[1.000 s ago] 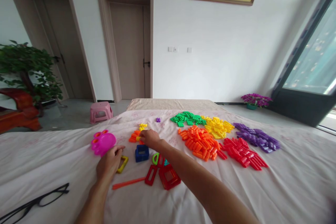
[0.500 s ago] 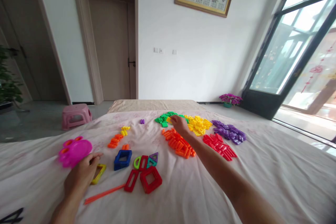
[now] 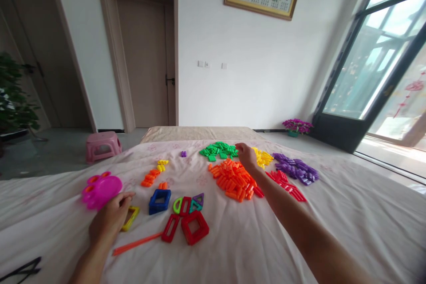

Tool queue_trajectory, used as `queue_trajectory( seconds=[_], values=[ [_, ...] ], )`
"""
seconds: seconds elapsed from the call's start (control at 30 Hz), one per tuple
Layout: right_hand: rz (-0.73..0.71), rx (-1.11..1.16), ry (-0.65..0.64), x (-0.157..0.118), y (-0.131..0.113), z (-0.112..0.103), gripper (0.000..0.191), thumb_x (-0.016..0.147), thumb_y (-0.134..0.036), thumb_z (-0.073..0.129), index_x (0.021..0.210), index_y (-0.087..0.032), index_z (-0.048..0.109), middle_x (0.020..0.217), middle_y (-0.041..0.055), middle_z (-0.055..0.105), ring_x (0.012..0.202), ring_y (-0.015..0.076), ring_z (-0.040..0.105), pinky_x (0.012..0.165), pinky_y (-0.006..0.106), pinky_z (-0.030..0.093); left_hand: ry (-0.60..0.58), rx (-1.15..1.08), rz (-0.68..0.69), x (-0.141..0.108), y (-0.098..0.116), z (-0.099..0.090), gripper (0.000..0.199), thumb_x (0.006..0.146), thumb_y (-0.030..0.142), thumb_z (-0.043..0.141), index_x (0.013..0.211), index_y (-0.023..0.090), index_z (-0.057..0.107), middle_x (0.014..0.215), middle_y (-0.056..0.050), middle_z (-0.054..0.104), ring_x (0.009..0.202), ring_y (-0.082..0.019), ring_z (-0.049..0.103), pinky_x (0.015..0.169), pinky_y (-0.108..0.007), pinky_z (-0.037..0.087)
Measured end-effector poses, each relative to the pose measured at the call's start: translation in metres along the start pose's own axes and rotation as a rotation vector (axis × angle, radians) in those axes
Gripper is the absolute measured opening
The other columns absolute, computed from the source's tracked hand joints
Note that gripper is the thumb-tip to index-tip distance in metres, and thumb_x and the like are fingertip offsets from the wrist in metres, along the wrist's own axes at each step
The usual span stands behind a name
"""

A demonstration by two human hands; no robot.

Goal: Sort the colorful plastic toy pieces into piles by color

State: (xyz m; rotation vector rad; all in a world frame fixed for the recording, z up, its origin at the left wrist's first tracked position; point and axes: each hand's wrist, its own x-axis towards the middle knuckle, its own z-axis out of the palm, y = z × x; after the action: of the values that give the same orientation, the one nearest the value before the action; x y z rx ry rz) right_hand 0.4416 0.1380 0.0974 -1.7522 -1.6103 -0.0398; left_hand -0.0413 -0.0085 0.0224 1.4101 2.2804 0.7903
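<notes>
My right hand (image 3: 246, 155) reaches over the yellow pile (image 3: 262, 157), its fingers bent together at the right edge of the green pile (image 3: 218, 150); what they hold, if anything, is hidden. Below it lies the orange pile (image 3: 234, 179), with red pieces (image 3: 288, 185) and purple pieces (image 3: 296, 168) to the right. My left hand (image 3: 115, 211) rests with curled fingers between a pink paw-shaped dish (image 3: 105, 190) and a yellow frame (image 3: 130, 218). Whether it holds anything cannot be made out.
Blue frames (image 3: 159, 201), red frames (image 3: 195, 227) and orange sticks (image 3: 138, 244) lie on the cloth (image 3: 239, 248). Small orange pieces (image 3: 151, 177), yellow pieces (image 3: 161, 165) and purple pieces (image 3: 183, 154) sit further back. Black glasses (image 3: 25, 270) are at the lower left.
My right hand has moved right, from the green pile toward the yellow one. The yellow piece seen at its fingertips no longer shows. The view has shifted slightly.
</notes>
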Motion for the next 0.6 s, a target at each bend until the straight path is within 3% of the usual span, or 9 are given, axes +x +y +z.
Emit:
queue_trajectory(
  seconds=[0.13, 0.3, 0.47, 0.53, 0.6],
  values=[
    [-0.293, 0.081, -0.246, -0.024, -0.083, 0.054, 0.034, 0.090, -0.014, 0.045, 0.110, -0.022, 0.072, 0.114, 0.0036, 0.073, 0.106, 0.0180, 0.065, 0.092, 0.026, 0.047, 0.001, -0.024, 0.007, -0.001, 0.002, 0.000, 0.040, 0.088, 0.044, 0.044, 0.111, 0.028, 0.072, 0.113, -0.006, 0.075, 0.097, -0.025, 0.069, 0.076, -0.030, 0.046],
    [-0.550, -0.017, -0.545, -0.060, -0.171, 0.115, 0.056, 0.089, -0.015, 0.049, 0.144, -0.025, 0.048, 0.138, 0.0093, 0.058, 0.120, 0.0225, 0.059, 0.099, 0.034, 0.046, 0.014, -0.056, 0.031, 0.001, -0.002, 0.003, 0.038, 0.089, 0.042, 0.044, 0.110, 0.027, 0.072, 0.113, -0.005, 0.075, 0.098, -0.023, 0.068, 0.077, -0.029, 0.045],
    [-0.732, -0.149, -0.632, -0.067, -0.220, 0.157, 0.080, 0.082, -0.008, 0.054, 0.155, -0.029, 0.028, 0.161, 0.0117, 0.027, 0.137, 0.0278, 0.043, 0.107, 0.044, 0.041, 0.038, -0.050, 0.051, -0.003, 0.001, 0.002, 0.037, 0.089, 0.041, 0.043, 0.108, 0.030, 0.072, 0.114, -0.003, 0.075, 0.101, -0.023, 0.067, 0.079, -0.030, 0.044],
    [-0.786, -0.201, -0.657, -0.064, -0.229, 0.167, 0.082, 0.080, -0.008, 0.057, 0.154, -0.030, 0.029, 0.163, 0.0113, 0.021, 0.142, 0.0301, 0.036, 0.108, 0.048, 0.041, 0.033, -0.048, 0.043, -0.004, 0.004, 0.001, 0.037, 0.089, 0.041, 0.043, 0.108, 0.030, 0.072, 0.114, -0.003, 0.075, 0.102, -0.023, 0.067, 0.080, -0.030, 0.044],
    [-0.812, -0.227, -0.707, -0.061, -0.234, 0.173, 0.076, 0.080, -0.011, 0.058, 0.150, -0.031, 0.036, 0.161, 0.0102, 0.025, 0.140, 0.0302, 0.038, 0.106, 0.048, 0.043, 0.024, -0.059, 0.033, -0.005, 0.005, 0.000, 0.037, 0.089, 0.040, 0.043, 0.109, 0.029, 0.072, 0.113, -0.003, 0.075, 0.102, -0.023, 0.067, 0.080, -0.030, 0.044]
  ],
)
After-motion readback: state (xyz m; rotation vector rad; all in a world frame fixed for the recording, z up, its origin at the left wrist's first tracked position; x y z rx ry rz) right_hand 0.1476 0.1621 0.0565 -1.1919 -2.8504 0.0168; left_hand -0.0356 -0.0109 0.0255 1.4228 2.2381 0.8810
